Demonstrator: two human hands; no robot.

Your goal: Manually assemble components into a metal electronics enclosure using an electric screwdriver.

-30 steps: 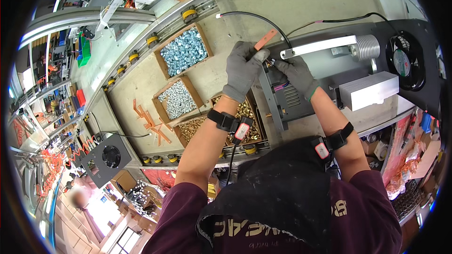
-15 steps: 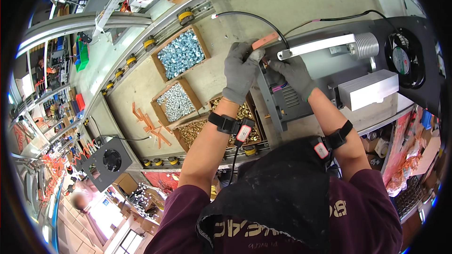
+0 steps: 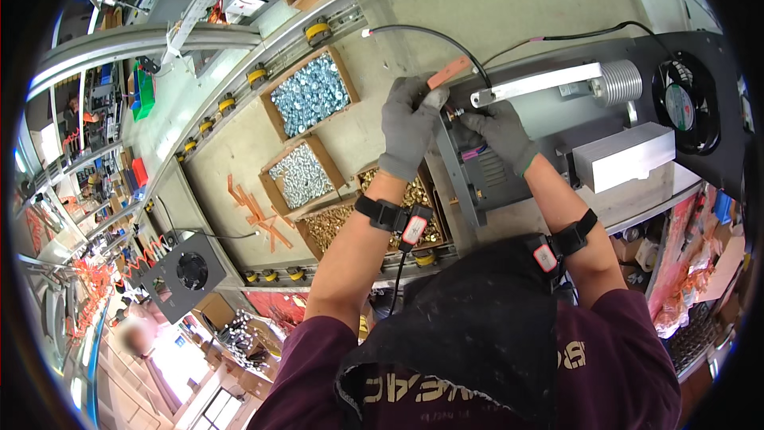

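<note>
A dark grey metal chassis (image 3: 549,111) lies on the bench with a fan (image 3: 683,102), a finned round part (image 3: 617,82) and a silver block (image 3: 622,156) on it. My left hand (image 3: 407,123), in a grey glove, pinches a flat copper strip (image 3: 448,72) at the chassis's left edge. Beside it my gloved right hand (image 3: 500,134) holds a small bolt-like fitting (image 3: 455,113) on that edge, above coloured wires (image 3: 476,153). A black cable (image 3: 422,32) curves over the bench to the same spot.
Three wooden trays sit left of the chassis: silvery nuts (image 3: 310,94), silvery screws (image 3: 298,175), brass parts (image 3: 338,221). Loose copper strips (image 3: 253,209) lie on the bench. A second fan plate (image 3: 185,272) is at lower left. A roller rail (image 3: 239,87) runs behind.
Both hands stay at the chassis's left edge; the view has shifted slightly. The copper strip sits a little more level in my left hand.
</note>
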